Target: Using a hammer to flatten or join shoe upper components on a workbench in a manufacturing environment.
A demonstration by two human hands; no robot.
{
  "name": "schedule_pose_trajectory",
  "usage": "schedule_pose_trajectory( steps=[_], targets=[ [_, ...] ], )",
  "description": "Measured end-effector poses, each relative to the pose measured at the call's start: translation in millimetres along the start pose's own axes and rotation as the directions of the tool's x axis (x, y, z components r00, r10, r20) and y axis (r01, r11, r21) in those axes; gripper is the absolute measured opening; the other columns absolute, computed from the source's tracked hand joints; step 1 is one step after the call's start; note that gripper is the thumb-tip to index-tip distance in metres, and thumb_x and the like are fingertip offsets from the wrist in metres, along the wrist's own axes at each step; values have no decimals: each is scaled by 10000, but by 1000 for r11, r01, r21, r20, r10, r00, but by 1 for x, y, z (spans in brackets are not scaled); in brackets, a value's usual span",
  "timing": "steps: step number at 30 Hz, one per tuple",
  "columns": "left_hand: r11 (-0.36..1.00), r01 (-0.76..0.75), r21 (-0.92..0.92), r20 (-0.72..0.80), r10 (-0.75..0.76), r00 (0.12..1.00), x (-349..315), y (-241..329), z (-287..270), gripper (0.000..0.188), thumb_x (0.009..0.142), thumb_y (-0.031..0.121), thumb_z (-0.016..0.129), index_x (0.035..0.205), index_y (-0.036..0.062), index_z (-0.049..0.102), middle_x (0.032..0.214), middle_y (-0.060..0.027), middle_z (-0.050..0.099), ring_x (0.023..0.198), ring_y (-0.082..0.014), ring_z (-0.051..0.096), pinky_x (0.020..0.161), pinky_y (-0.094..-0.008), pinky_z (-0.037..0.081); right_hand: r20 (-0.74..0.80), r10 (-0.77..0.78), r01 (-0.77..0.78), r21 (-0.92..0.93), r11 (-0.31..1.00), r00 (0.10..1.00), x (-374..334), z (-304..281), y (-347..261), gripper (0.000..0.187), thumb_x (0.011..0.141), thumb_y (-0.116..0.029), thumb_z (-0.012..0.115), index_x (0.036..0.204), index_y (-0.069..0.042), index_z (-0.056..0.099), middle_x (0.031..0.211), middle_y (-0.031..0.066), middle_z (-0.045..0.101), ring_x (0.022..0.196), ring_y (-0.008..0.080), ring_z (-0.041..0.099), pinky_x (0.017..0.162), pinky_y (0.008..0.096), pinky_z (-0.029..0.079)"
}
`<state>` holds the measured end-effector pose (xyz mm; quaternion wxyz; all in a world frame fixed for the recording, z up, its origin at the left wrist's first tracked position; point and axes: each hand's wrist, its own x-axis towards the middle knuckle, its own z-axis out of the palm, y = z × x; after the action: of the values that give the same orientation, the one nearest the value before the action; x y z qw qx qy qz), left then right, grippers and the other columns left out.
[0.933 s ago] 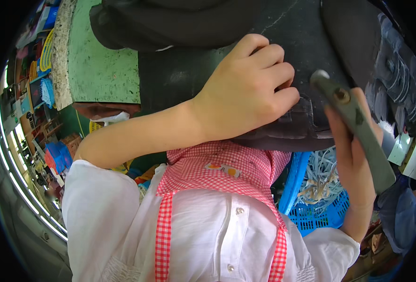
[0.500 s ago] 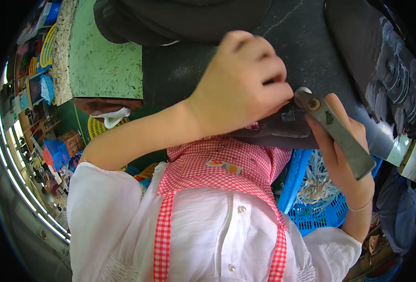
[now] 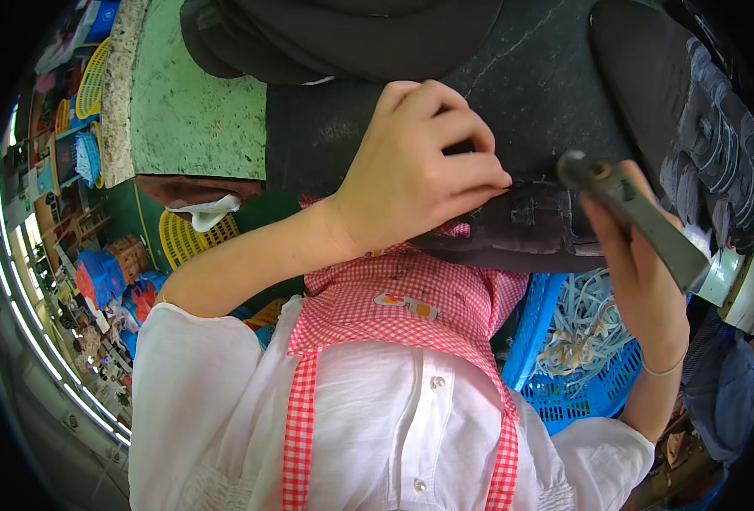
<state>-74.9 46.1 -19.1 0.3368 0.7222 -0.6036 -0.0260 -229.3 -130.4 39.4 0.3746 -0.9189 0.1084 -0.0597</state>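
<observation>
A dark brown, leather-like piece (image 3: pixel 556 223) with raised rectangular parts lies along the near edge of the black work surface (image 3: pixel 334 128). My left hand (image 3: pixel 428 166) reaches over it from the left. Its fingers are bent, and the fingertips pinch together at the piece's upper edge; what lies between them is hidden. On the right, my right hand (image 3: pixel 636 255) is closed around a hammer, whose handle is mostly hidden by the hand. The grey metal hammer head (image 3: pixel 649 220) is slightly blurred and sits to the right of my left fingertips, apart from them.
Dark, rounded flat pieces (image 3: pixel 343 38) are stacked at the far side. More dark pieces (image 3: pixel 705 128) with raised parts lie in a pile at the right. A blue basket (image 3: pixel 556 407) of pale strips stands below the surface. Green board (image 3: pixel 198 119) covers the left part.
My right hand has moved the hammer to the right, away from my left fingertips. The left hand has shifted slightly left and its knuckles have come nearer, exposing more of the brown piece.
</observation>
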Motion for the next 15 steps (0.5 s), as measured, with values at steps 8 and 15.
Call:
schedule_pose_trajectory(
  steps=[8, 15],
  targets=[
    [993, -81, -83, 288, 102, 952, 30, -21, -5, 132, 715, 207, 727, 833, 168, 684, 848, 48, 629, 905, -216, 543, 842, -414, 355, 102, 162, -173, 110, 979, 982, -2, 2, -4, 96, 881, -34, 596, 919, -1, 515, 743, 152, 548, 582, 218, 513, 552, 301, 431],
    [795, -592, -131, 187, 606, 773, 99, -31, 27, 76, 739, 280, 683, 755, 209, 661, 732, 68, 598, 872, -141, 544, 825, -337, 399, -1, 224, -224, 15, 974, 975, -36, -3, -7, 73, 889, -12, 577, 918, 24, 521, 718, 148, 465, 547, 194, 434, 491, 304, 355]
  ],
)
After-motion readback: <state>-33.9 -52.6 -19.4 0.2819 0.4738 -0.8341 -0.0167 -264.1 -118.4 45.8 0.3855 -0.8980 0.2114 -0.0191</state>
